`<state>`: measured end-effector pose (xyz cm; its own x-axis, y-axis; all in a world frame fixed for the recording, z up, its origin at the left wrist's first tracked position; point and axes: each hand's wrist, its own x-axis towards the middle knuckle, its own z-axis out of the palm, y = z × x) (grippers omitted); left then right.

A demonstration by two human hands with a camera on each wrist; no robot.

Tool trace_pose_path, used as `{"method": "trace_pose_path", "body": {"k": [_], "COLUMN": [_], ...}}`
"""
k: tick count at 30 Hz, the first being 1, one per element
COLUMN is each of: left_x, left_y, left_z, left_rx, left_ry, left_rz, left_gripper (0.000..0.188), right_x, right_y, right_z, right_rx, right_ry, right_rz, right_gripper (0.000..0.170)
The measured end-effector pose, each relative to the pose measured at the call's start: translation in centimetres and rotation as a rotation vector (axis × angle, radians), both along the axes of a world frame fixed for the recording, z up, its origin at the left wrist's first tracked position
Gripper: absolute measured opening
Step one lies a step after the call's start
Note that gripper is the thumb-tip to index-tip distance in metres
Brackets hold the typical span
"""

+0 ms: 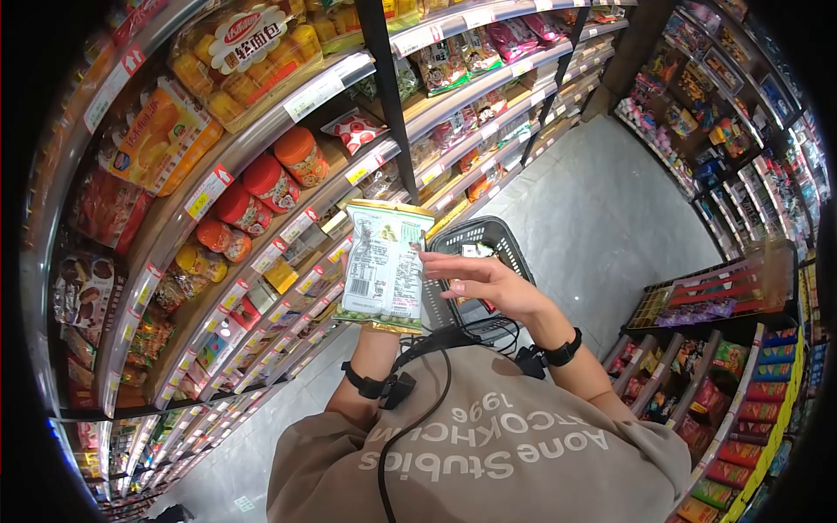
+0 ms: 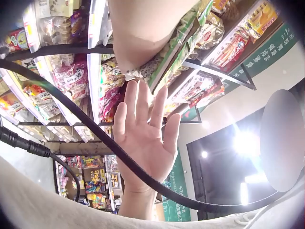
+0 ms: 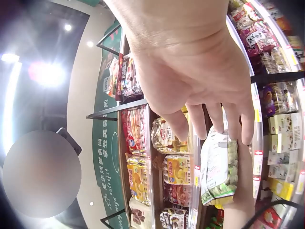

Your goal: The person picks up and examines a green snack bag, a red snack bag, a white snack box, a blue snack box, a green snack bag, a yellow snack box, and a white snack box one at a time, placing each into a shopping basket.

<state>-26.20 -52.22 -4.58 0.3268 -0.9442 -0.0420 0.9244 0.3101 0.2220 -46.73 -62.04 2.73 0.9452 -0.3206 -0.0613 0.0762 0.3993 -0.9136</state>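
A pale green and white bag (image 1: 384, 266) with printed text and a barcode faces up in the head view. My left hand (image 2: 143, 36) holds it from beneath, mostly hidden behind the bag in the head view. At the bag's right edge is my right hand (image 1: 488, 283), fingers extended and slightly spread; whether the fingertips touch the bag is unclear. The right wrist view shows the bag (image 3: 219, 167) below the fingers of my right hand (image 3: 195, 81), its green edge toward the left forearm. In the left wrist view, the right palm (image 2: 145, 143) faces the camera.
Shelves of packaged food (image 1: 244, 174) run along the left, with red-lidded jars (image 1: 270, 181). A dark basket (image 1: 471, 234) with items inside is just beyond the right hand. More snack racks (image 1: 697, 383) line the right, with grey floor (image 1: 602, 200) between. A black cable (image 2: 100, 133) crosses the left wrist view.
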Motion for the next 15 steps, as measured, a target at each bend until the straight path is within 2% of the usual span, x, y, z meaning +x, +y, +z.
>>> {"method": "trace_pose_path", "body": {"k": [10, 15], "left_x": [-0.2, 0.8], "left_y": [-0.7, -1.9], "left_z": [1.3, 0.7], "left_rx": [0.028, 0.010], "left_ry": [0.001, -0.080], "left_rz": [0.041, 0.011], "left_gripper": [0.075, 0.069], "right_x": [0.2, 0.7], "right_y": [-1.0, -1.4], "right_z": [0.7, 0.6], "right_rx": [-0.072, -0.005], "right_ry": [-0.017, -0.015], "right_rz": [0.010, -0.039], "right_gripper": [0.045, 0.045]}}
